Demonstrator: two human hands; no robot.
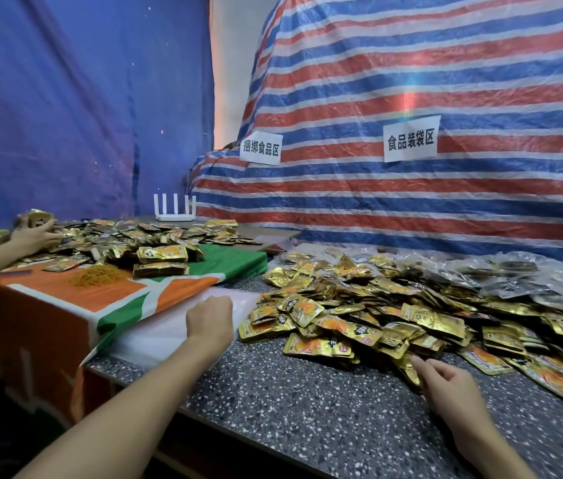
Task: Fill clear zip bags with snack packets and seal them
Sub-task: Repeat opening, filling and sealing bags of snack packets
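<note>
- left hand (209, 319): curled knuckles-up, pressing on stack of clear zip bags (166, 331); whether the fingers pinch a bag — cannot tell, they're hidden under the hand
- right hand (446, 383): fingers loosely spread, fingertips touching a gold packet at the near edge of the snack packet pile (376, 316)
- pile sits just beyond and to the right of right hand, on speckled table (307, 409)
- bags lie under left hand, left of the pile
- another person's hand (33, 233) far left holds packets over second pile (128, 236)
</note>
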